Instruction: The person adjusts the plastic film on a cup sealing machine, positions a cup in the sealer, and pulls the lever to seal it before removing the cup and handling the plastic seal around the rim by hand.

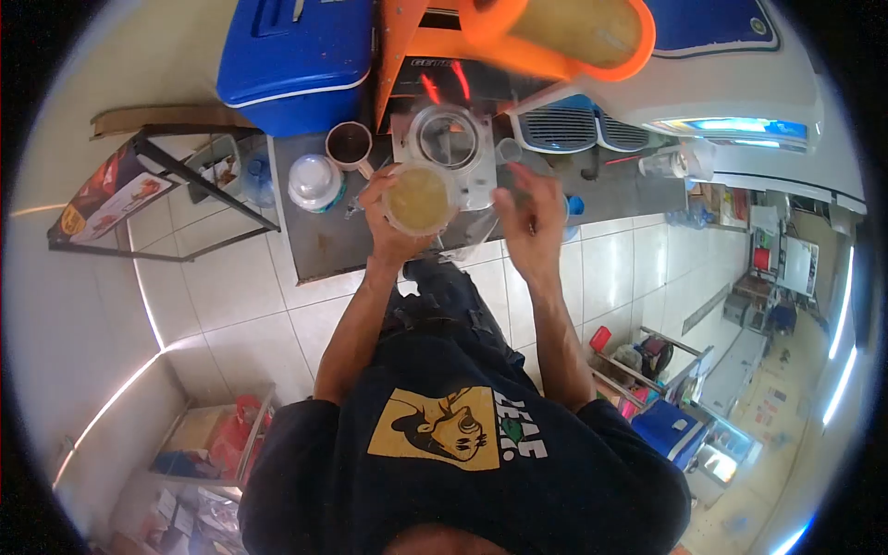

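Note:
My left hand (387, 222) is wrapped round a clear round container (419, 201) of yellowish contents, held over the front edge of the grey counter (319, 248). To its right my right hand (534, 217) is raised with its fingers apart, slightly blurred, and nothing shows in it. Just beyond the container stands a white appliance (478, 176) with a round clear top (449, 137). A small clear cup (508, 151) is beside the appliance. On the left are a dark-filled cup (349, 145) and a white-lidded tub (314, 182).
A blue cooler (294, 55) stands at the back left, beside an orange machine (400, 46). An orange-rimmed container (592, 37) is at the top. Grey-blue drip trays (557, 127) are behind my right hand. A black frame (157, 190) leans at the left.

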`<state>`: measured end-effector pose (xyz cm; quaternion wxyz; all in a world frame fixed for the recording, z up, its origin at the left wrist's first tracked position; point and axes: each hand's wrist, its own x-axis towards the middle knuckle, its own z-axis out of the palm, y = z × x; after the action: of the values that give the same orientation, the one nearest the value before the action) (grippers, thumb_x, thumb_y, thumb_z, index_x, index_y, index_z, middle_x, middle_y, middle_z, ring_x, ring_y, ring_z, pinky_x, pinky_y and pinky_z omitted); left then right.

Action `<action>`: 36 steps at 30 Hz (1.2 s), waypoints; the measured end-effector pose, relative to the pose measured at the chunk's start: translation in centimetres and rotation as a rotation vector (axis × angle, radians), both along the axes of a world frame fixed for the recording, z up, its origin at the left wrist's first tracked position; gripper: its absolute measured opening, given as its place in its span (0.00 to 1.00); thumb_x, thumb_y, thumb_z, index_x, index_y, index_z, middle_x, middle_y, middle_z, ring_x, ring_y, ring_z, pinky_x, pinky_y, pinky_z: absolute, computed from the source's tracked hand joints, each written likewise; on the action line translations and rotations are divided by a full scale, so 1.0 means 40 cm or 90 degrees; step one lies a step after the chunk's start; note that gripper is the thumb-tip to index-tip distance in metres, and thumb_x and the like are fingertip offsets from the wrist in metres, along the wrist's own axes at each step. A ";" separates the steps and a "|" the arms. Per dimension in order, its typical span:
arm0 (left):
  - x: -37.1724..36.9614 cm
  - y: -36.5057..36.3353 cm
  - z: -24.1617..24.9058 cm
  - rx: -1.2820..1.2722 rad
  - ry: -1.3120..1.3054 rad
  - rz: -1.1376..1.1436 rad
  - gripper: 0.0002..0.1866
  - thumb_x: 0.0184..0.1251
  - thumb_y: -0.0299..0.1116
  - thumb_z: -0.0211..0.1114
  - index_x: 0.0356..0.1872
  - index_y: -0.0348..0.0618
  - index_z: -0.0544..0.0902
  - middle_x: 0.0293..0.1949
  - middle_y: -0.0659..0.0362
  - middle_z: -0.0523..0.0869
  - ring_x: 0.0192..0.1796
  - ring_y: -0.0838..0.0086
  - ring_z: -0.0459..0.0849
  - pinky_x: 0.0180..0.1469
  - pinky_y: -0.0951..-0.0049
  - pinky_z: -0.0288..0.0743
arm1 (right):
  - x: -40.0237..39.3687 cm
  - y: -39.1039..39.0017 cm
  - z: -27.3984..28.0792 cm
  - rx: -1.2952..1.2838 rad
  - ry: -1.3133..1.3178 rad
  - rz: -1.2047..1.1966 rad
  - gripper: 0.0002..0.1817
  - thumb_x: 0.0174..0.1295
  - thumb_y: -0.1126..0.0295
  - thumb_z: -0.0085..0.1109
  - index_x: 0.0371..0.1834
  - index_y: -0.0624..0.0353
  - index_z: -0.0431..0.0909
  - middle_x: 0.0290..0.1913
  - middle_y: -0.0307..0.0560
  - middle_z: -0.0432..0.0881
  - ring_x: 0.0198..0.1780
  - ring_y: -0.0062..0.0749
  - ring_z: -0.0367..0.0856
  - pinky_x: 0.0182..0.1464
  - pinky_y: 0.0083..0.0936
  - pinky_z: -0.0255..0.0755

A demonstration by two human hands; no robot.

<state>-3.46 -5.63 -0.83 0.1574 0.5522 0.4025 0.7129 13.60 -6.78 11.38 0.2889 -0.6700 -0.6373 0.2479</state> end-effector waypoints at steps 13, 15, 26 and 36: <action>-0.006 -0.054 0.181 -0.082 -0.123 -0.090 0.55 0.38 0.30 0.87 0.66 0.44 0.56 0.57 0.49 0.74 0.60 0.64 0.77 0.60 0.61 0.75 | -0.052 0.018 0.167 0.082 -0.026 0.424 0.25 0.56 0.55 0.72 0.57 0.50 0.83 0.51 0.49 0.74 0.43 0.45 0.84 0.41 0.37 0.79; -0.005 -0.055 0.216 -0.099 -0.110 -0.095 0.56 0.38 0.29 0.86 0.68 0.43 0.54 0.56 0.51 0.75 0.59 0.64 0.78 0.60 0.63 0.75 | -0.036 0.034 0.180 0.081 -0.065 0.472 0.25 0.56 0.54 0.72 0.56 0.51 0.83 0.51 0.49 0.74 0.41 0.45 0.84 0.39 0.36 0.79; -0.025 -0.040 0.463 -0.125 -0.142 -0.279 0.60 0.34 0.31 0.87 0.71 0.46 0.55 0.53 0.55 0.79 0.58 0.66 0.80 0.61 0.64 0.74 | 0.036 0.127 0.291 0.167 0.334 0.520 0.13 0.58 0.75 0.71 0.48 0.58 0.87 0.42 0.38 0.77 0.38 0.19 0.77 0.36 0.15 0.70; -0.026 -0.015 0.630 -0.191 -0.245 -0.505 0.61 0.32 0.38 0.82 0.72 0.38 0.55 0.55 0.50 0.80 0.58 0.60 0.82 0.67 0.61 0.74 | 0.066 0.190 0.470 0.110 0.413 0.754 0.06 0.58 0.78 0.70 0.39 0.61 0.87 0.39 0.37 0.76 0.33 0.18 0.78 0.36 0.15 0.72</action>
<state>-4.49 -6.24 24.39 0.5678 0.4924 0.2229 0.6209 16.25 0.84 30.18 0.3338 -0.0743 -0.7952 0.5008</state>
